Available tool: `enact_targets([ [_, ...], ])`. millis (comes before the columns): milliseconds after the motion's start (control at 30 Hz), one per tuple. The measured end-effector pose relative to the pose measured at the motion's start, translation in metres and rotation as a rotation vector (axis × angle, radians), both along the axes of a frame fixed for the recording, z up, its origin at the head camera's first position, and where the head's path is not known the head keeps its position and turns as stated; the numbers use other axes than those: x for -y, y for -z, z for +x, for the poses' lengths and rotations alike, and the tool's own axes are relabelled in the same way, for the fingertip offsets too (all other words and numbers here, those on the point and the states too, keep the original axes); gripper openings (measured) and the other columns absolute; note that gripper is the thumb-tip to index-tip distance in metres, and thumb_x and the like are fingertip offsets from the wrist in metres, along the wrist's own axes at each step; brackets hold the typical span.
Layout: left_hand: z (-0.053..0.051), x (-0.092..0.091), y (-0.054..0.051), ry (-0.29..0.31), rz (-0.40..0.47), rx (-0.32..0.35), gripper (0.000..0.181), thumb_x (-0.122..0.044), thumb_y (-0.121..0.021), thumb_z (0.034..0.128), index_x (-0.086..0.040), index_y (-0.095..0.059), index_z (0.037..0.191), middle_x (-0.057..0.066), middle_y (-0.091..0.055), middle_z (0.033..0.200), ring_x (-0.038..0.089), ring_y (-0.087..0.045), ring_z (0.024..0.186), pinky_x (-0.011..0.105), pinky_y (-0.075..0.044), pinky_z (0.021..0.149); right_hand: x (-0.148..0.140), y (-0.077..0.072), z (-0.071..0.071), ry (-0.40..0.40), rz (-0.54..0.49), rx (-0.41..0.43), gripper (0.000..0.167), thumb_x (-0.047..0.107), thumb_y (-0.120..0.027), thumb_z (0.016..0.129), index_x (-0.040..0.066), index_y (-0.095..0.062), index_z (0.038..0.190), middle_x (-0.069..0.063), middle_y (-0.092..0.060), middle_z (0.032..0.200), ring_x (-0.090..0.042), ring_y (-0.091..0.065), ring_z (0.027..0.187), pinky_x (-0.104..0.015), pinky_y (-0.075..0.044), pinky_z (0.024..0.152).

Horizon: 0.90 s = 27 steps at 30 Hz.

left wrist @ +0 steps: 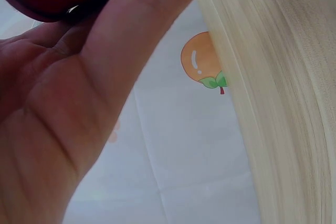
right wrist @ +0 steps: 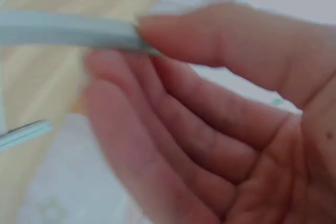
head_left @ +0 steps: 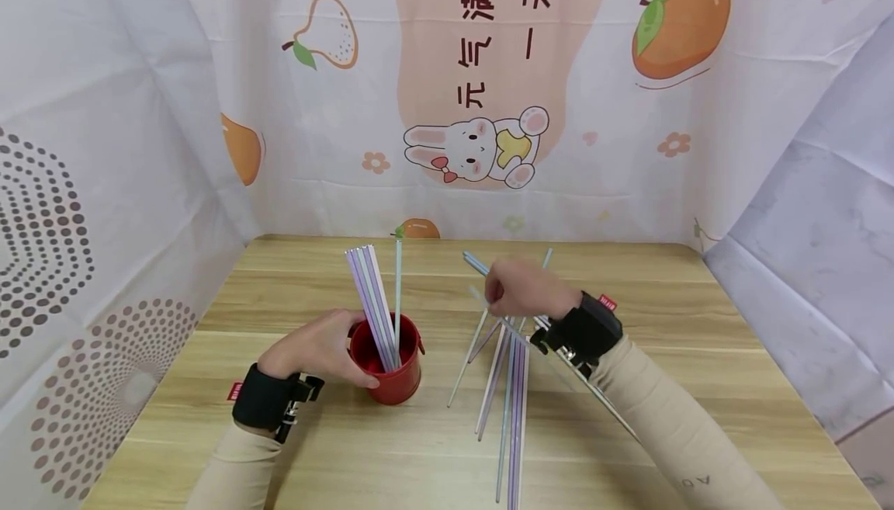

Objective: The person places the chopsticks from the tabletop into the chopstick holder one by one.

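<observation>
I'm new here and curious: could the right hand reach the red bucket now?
Probably yes: only loose sticks on the table seem to lie between the right hand and the red bucket, though that hand pinches one stick.

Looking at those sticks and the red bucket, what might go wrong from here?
The stick might swing or slip, since the right grip pinches it near one end. The loose sticks lie crossed on the table, so a brush could scatter them. Tall, leaning sticks in the bucket might tip it if the left grip let go.
</observation>
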<state>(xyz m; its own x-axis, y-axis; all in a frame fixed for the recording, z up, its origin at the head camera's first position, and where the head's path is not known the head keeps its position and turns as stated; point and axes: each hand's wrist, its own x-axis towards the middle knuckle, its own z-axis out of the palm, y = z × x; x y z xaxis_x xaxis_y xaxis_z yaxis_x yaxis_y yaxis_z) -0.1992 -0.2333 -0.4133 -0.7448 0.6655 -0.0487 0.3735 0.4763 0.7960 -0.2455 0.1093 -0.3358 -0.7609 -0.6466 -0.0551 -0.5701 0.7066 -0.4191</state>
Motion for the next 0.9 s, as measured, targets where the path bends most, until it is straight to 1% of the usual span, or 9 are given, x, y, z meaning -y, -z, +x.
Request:
enact_targets([
  [100,0.000,0.000,0.000,-0.002,-0.005,-0.004,0.067,-0.032,-0.091,0.0756,-0.014,-0.062,0.133,-0.003,-0.072,0.121,0.017,-0.066,0.108,0.043,-0.061,0.093,0.006,-0.027,-0.002,0.068,-0.130,-0.006,0.003,0.006,-0.075,0.086,0.005,-0.074,0.084,-0.005,-0.071,0.078,-0.013,-0.060,0.070,-0.024,-0.050,0.064],
  [200,0.000,0.000,0.001,-0.004,-0.005,-0.003,0.067,-0.032,-0.091,0.0754,-0.014,-0.062,0.133,-0.003,-0.072,0.121,0.018,-0.067,0.108,0.044,-0.060,0.094,0.013,-0.047,-0.003,0.150,-0.314,-0.022,0.004,0.008,-0.073,0.089,0.004,-0.074,0.088,-0.008,-0.072,0.079,-0.013,-0.063,0.069,-0.023,-0.052,0.063],
  [300,0.000,-0.001,0.000,-0.007,-0.005,-0.002,0.067,-0.032,-0.092,0.0749,-0.015,-0.062,0.132,-0.004,-0.072,0.120,0.020,-0.067,0.108,0.046,-0.060,0.094,0.023,-0.062,-0.001,0.218,-0.502,-0.031,0.008,0.010,-0.073,0.092,0.002,-0.074,0.094,-0.011,-0.075,0.083,-0.015,-0.069,0.070,-0.020,-0.056,0.066],
  [400,0.000,-0.001,0.000,-0.008,-0.008,-0.003,0.067,-0.033,-0.092,0.0745,-0.014,-0.062,0.132,-0.004,-0.072,0.120,0.019,-0.067,0.108,0.046,-0.060,0.094,0.032,-0.069,0.001,0.247,-0.668,-0.043,0.011,0.009,-0.073,0.093,0.000,-0.073,0.098,-0.016,-0.076,0.087,-0.022,-0.073,0.072,-0.021,-0.060,0.068],
  [500,0.000,-0.001,0.000,-0.009,-0.012,-0.006,0.069,-0.034,-0.092,0.0739,-0.014,-0.062,0.132,-0.005,-0.072,0.120,0.018,-0.067,0.108,0.045,-0.060,0.094,0.042,-0.071,0.001,0.248,-0.778,-0.066,0.011,0.007,-0.073,0.092,-0.002,-0.074,0.099,-0.019,-0.076,0.089,-0.029,-0.074,0.073,-0.023,-0.061,0.069],
  [600,0.000,-0.001,0.000,-0.008,-0.014,-0.010,0.069,-0.034,-0.093,0.0732,-0.014,-0.062,0.132,-0.005,-0.073,0.119,0.017,-0.067,0.107,0.045,-0.060,0.094,0.051,-0.067,-0.001,0.235,-0.852,-0.063,0.011,0.005,-0.074,0.091,-0.004,-0.073,0.097,-0.021,-0.076,0.090,-0.027,-0.075,0.072,-0.026,-0.063,0.070],
  [700,-0.001,-0.001,0.000,-0.009,-0.015,-0.011,0.068,-0.034,-0.093,0.0732,-0.014,-0.063,0.132,-0.006,-0.073,0.118,0.016,-0.068,0.107,0.043,-0.060,0.094,0.058,-0.061,-0.004,0.219,-0.880,-0.044,0.009,0.003,-0.073,0.091,-0.004,-0.073,0.096,-0.021,-0.076,0.089,-0.023,-0.075,0.070,-0.028,-0.063,0.071],
  [767,-0.001,0.000,-0.001,-0.011,-0.016,-0.010,0.068,-0.035,-0.093,0.0733,-0.015,-0.063,0.131,-0.006,-0.073,0.117,0.016,-0.068,0.106,0.040,-0.060,0.094,0.062,-0.056,-0.007,0.207,-0.890,-0.023,0.009,0.002,-0.073,0.091,-0.005,-0.073,0.096,-0.022,-0.076,0.089,-0.024,-0.074,0.070,-0.030,-0.064,0.071],
  [900,-0.001,0.000,0.000,-0.010,-0.024,-0.016,0.068,-0.037,-0.092,0.0737,-0.016,-0.063,0.131,-0.006,-0.073,0.117,0.015,-0.068,0.106,0.033,-0.059,0.093,0.070,-0.044,-0.010,0.216,-0.869,0.032,0.009,0.003,-0.073,0.092,-0.005,-0.072,0.097,-0.021,-0.076,0.091,-0.023,-0.074,0.071,-0.029,-0.063,0.072],
])
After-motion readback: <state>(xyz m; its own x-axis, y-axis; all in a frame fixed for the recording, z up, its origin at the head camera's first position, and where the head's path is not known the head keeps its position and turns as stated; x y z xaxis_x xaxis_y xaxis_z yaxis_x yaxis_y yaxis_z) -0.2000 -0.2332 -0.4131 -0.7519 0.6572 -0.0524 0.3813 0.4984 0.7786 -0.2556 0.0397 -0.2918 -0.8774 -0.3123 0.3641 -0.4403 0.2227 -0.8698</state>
